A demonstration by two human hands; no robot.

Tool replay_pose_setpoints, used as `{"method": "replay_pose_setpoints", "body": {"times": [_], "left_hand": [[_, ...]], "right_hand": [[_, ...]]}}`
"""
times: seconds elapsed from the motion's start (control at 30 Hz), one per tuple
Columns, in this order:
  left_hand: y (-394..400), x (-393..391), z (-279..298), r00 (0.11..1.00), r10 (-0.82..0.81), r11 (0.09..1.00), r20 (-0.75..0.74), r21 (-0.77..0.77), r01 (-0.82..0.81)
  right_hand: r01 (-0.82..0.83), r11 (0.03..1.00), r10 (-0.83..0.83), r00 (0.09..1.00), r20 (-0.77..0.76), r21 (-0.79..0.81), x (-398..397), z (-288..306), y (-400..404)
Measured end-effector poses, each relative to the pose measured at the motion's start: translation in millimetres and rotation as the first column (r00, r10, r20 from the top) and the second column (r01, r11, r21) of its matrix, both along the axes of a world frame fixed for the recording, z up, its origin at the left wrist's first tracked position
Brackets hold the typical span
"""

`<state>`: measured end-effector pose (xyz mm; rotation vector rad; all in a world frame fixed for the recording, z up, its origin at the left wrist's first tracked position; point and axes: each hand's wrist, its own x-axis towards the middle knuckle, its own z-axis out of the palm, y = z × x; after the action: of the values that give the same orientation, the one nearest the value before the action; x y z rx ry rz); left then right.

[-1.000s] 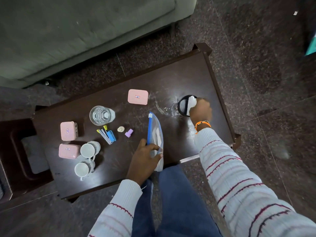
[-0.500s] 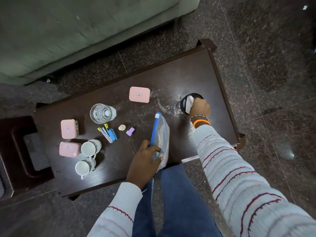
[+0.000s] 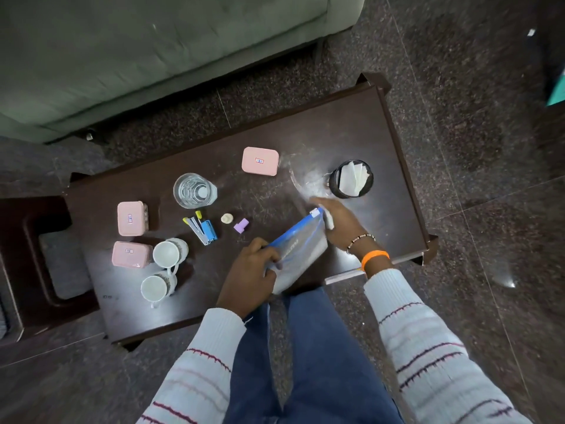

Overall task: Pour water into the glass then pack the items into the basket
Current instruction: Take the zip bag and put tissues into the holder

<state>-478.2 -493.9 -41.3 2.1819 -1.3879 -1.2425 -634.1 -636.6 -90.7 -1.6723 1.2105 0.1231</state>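
Glass [image 3: 195, 190] with water in it stands upright toward the far edge of the dark wooden table [image 3: 351, 123], left of the middle; a pink box [image 3: 260, 160] lies to its right along the same edge, and beyond that, toward the far right corner, a black mesh cup [image 3: 351, 178] holds folded white paper; two more pink boxes [image 3: 132, 218] sit near the left edge, one behind the other, with two white mugs [image 3: 170, 253] just right of the nearer box, the mugs touching or nearly so; a blue stapler [image 3: 204, 229] lies near the middle of the table, in front of the glass, with a small cream piece [image 3: 227, 218] and a lilac piece [image 3: 241, 225] just to its right; a clear zip bag [image 3: 298, 252] with a blue seal strip is held above the near edge, tilted with its seal end up toward the right; the left hand [image 3: 252, 275] grips the bag's lower end, thumb and curled fingers pinching it; the right hand [image 3: 337, 221] is at the bag's seal end with fingers fairly straight, something small and white against them, though blur hides whether they pinch it; that wrist carries an orange band [image 3: 374, 258]; striped sleeves cover both arms.
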Motion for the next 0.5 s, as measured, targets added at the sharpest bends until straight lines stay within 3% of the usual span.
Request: {"method": "replay_pose_setpoints", "body": {"times": [0.1, 0.2, 0.3, 0.4, 0.43, 0.5], "left_hand": [[10, 16, 3, 0.996, 0.038, 0.998, -0.08, -0.038, -0.041], [24, 35, 7, 0.96, 0.229, 0.962, -0.163, -0.11, -0.249], [43, 54, 13, 0.743, 0.572, 0.776, -0.349, -0.066, -0.628], [61, 67, 10, 0.465, 0.764, 0.57, -0.447, 0.132, -0.811], [69, 72, 9, 0.431, 0.782, 0.561, -0.451, 0.205, -0.802], [89, 79, 7, 0.466, 0.751, 0.628, -0.468, 0.288, -0.723]], "right_hand": [[-0.091, 0.972, 0.1, 0.995, -0.03, 0.215, 5, -1, 25], [0.068, 0.949, -0.112, 0.985, 0.129, 0.309, 11, 7, 47], [0.166, 0.915, -0.259, 0.94, 0.221, 0.368, 14, 15, 66], [0.252, 0.873, -0.379, 0.889, 0.256, 0.418, 22, 25, 83], [0.273, 0.855, -0.415, 0.87, 0.266, 0.441, 26, 28, 89], [0.303, 0.823, -0.474, 0.833, 0.286, 0.481, 35, 32, 103]]}}
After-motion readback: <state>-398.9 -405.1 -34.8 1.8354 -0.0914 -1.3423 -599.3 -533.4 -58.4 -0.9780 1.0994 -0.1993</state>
